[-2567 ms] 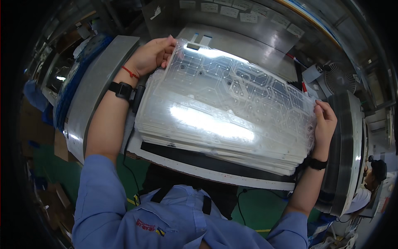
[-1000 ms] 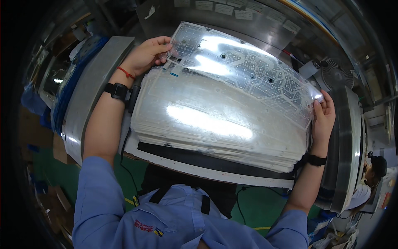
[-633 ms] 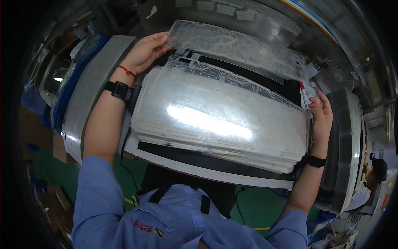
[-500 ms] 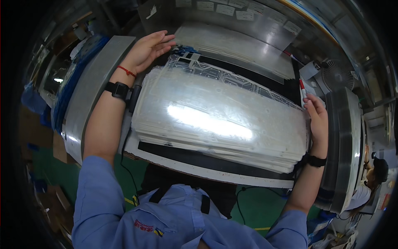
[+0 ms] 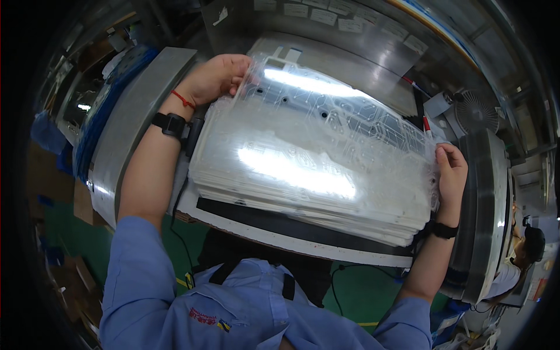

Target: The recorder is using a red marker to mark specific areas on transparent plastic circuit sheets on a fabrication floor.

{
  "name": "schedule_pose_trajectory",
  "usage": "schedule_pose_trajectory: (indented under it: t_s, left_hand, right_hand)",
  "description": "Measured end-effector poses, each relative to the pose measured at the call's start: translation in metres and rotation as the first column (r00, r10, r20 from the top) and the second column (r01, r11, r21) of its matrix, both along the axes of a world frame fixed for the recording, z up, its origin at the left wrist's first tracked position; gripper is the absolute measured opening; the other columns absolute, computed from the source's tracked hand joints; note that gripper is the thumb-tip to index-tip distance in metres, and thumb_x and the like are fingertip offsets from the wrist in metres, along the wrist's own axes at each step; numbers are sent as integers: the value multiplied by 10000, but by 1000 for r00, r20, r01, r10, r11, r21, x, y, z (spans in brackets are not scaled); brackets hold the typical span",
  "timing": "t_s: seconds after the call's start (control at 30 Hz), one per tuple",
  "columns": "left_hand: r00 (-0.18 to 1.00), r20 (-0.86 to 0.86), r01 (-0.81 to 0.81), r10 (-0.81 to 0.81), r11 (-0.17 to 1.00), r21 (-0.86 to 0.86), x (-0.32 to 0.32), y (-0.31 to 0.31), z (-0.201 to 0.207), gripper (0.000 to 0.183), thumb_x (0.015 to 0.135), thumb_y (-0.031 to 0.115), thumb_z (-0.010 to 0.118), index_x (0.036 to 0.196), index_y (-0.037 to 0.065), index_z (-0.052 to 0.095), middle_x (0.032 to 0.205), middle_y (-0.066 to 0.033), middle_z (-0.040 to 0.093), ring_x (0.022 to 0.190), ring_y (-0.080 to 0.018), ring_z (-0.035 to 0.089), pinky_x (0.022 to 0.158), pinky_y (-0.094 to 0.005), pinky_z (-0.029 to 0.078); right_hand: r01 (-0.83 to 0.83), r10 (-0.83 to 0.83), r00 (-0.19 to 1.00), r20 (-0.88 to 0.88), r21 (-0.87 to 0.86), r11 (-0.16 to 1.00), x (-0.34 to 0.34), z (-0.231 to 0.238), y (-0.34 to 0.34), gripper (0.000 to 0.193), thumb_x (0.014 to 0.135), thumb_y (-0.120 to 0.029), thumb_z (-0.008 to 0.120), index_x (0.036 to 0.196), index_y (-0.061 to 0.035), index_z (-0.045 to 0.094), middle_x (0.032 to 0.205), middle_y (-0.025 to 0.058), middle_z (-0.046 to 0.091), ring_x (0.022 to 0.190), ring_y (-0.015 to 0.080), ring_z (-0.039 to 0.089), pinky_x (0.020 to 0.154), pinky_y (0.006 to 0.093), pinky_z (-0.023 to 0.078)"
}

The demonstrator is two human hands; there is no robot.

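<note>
A clear plastic film sheet (image 5: 344,112) printed with fine circuit lines lies tilted over a thick stack of similar sheets (image 5: 303,210), its far edge lifted. At its far left corner my left hand (image 5: 220,77) is closed on the film, fingers curled. My right hand (image 5: 451,172) pinches the right edge of the same sheet between thumb and fingers. Bright glare hides part of the stack's top.
Behind the stack is another pile of pale sheets (image 5: 326,55) against a metal panel with paper labels. Red-capped markers (image 5: 426,125) and a small fan (image 5: 475,111) stand at the far right. Metal-sided stacks flank both arms; a person (image 5: 528,248) is at right.
My left hand has closed from open fingers onto the film's corner. My right hand has moved slightly down and pinches the edge. The film's far part has risen, covering the dark gap behind.
</note>
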State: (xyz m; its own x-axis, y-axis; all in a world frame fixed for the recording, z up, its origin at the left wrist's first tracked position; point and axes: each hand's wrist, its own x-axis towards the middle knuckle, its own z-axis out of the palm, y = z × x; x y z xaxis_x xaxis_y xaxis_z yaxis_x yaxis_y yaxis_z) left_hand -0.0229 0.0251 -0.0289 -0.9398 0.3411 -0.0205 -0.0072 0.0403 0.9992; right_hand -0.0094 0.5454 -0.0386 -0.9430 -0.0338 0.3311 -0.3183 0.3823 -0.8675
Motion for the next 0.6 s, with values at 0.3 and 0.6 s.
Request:
schedule_pose_trajectory:
  t_s: [0.3,0.6]
  left_hand:
    - [994,-47,-98,103,991,88,-8,-3,-8,229,923,135,563,1115,11,573,899,-46,657,650,-39,531,617,-164,456]
    - [979,-3,-201,204,964,174,-9,-1,-9,266,960,185,514,1163,20,558,980,-52,650,889,-100,617,806,-230,504]
  right_hand:
    - [87,-77,996,48,-276,957,4,10,-15,212,940,-174,557,1037,4,619,810,-12,571,735,51,487,685,190,391]
    - [20,-5,998,62,-242,970,-1,0,-4,188,945,-190,551,916,-15,613,697,-34,503,632,50,433,592,190,338]
